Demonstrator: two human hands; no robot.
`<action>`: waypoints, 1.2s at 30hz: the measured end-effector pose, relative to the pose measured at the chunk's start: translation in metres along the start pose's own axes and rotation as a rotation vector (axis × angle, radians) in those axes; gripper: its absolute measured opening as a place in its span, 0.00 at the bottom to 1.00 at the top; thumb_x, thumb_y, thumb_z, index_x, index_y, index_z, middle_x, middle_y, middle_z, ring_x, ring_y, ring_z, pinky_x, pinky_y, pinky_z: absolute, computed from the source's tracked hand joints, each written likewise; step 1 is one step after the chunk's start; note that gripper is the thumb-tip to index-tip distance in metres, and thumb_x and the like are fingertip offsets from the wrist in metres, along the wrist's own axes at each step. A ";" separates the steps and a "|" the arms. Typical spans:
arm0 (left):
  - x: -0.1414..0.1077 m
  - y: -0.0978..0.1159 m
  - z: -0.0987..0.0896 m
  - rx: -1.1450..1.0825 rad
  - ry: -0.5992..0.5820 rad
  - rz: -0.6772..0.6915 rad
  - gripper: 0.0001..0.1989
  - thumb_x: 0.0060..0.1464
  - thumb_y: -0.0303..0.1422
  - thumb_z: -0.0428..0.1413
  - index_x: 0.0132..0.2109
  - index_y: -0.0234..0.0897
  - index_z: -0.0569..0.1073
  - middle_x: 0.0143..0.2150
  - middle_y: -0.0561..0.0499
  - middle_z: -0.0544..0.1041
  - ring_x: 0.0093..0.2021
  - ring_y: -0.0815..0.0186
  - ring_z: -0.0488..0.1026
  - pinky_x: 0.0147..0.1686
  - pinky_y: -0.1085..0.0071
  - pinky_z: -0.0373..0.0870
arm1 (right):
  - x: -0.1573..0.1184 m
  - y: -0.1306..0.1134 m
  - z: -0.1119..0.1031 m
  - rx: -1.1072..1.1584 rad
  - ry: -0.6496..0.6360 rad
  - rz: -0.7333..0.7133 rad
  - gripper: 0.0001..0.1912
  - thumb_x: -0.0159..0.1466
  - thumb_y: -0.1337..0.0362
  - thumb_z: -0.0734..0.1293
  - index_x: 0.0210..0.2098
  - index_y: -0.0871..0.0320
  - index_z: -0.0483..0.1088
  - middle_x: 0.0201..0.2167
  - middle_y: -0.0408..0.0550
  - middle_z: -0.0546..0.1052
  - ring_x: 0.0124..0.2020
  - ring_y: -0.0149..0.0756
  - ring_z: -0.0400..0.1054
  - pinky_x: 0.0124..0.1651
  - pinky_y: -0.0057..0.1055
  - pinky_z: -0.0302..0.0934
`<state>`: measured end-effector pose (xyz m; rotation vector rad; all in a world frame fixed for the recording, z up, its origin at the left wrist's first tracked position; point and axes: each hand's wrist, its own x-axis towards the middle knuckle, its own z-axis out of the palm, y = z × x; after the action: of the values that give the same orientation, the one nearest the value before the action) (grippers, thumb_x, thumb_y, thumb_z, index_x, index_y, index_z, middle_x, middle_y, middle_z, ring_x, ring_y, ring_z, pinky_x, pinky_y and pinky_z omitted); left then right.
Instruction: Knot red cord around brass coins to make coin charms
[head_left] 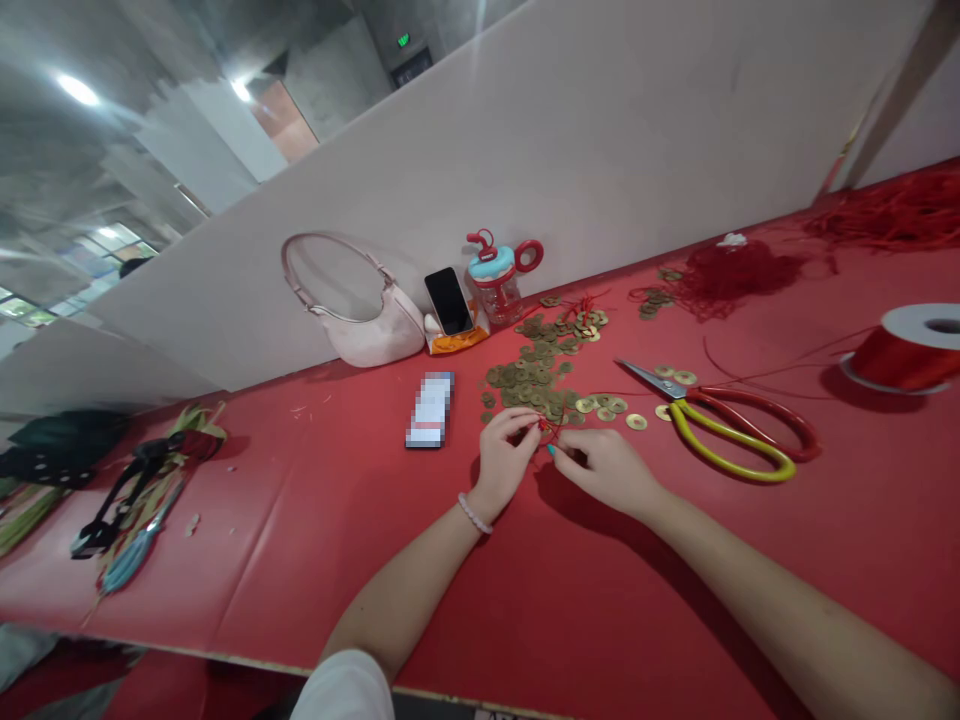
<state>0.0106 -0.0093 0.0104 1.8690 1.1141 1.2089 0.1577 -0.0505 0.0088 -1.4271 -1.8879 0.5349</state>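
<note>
My left hand (506, 458), with a beaded bracelet (475, 513) at its wrist, pinches a red cord (543, 426) between thumb and fingertips. Close to its right, my right hand (606, 466) is closed on the same cord; a small teal tip (551, 450) shows by its fingers. Just beyond both hands spreads a pile of brass coins (525, 380), with loose coins (636, 422) to the right. Scissors (720, 420) with one red and one yellow handle lie open to the right of my right hand.
A phone (430, 410) lies left of the coins. Along the partition stand a pink bag (375, 328), an upright phone (450, 302) and a cup (499, 280). A red spool (904, 350) and tangled red cord (739, 278) are at right; tools and straps (139, 500) lie far left.
</note>
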 end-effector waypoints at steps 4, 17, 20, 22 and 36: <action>-0.001 -0.001 0.000 0.015 -0.021 0.013 0.06 0.50 0.26 0.55 0.34 0.35 0.77 0.37 0.47 0.77 0.39 0.67 0.74 0.42 0.69 0.71 | 0.002 -0.001 0.001 0.008 0.029 0.010 0.13 0.59 0.63 0.57 0.19 0.56 0.57 0.17 0.42 0.65 0.20 0.30 0.58 0.25 0.27 0.50; -0.001 0.001 -0.001 0.057 -0.060 0.116 0.06 0.51 0.28 0.55 0.33 0.36 0.77 0.37 0.46 0.78 0.37 0.67 0.74 0.40 0.69 0.73 | 0.005 -0.003 0.000 0.327 0.171 0.103 0.06 0.58 0.62 0.61 0.34 0.55 0.63 0.24 0.43 0.74 0.26 0.34 0.67 0.32 0.31 0.62; -0.001 0.001 -0.001 0.062 -0.074 0.121 0.06 0.51 0.27 0.55 0.34 0.36 0.78 0.37 0.47 0.78 0.37 0.67 0.74 0.40 0.69 0.73 | 0.006 -0.002 0.000 0.355 0.163 0.108 0.10 0.57 0.61 0.61 0.40 0.55 0.64 0.23 0.43 0.74 0.26 0.35 0.68 0.34 0.33 0.63; -0.001 0.000 -0.001 0.066 -0.083 0.123 0.06 0.51 0.28 0.55 0.34 0.37 0.78 0.37 0.47 0.78 0.38 0.67 0.74 0.40 0.68 0.73 | 0.006 -0.001 0.000 0.380 0.148 0.116 0.10 0.57 0.61 0.61 0.38 0.55 0.66 0.25 0.44 0.75 0.27 0.35 0.68 0.34 0.33 0.63; -0.003 -0.001 -0.001 0.076 -0.194 0.156 0.07 0.51 0.27 0.55 0.35 0.38 0.78 0.37 0.47 0.78 0.38 0.67 0.74 0.41 0.68 0.72 | 0.008 -0.003 -0.006 0.588 0.184 0.231 0.05 0.52 0.61 0.64 0.27 0.56 0.65 0.18 0.39 0.64 0.21 0.29 0.59 0.25 0.26 0.55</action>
<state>0.0085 -0.0111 0.0090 2.1143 0.9348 1.0542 0.1592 -0.0448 0.0174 -1.2439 -1.2780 0.9445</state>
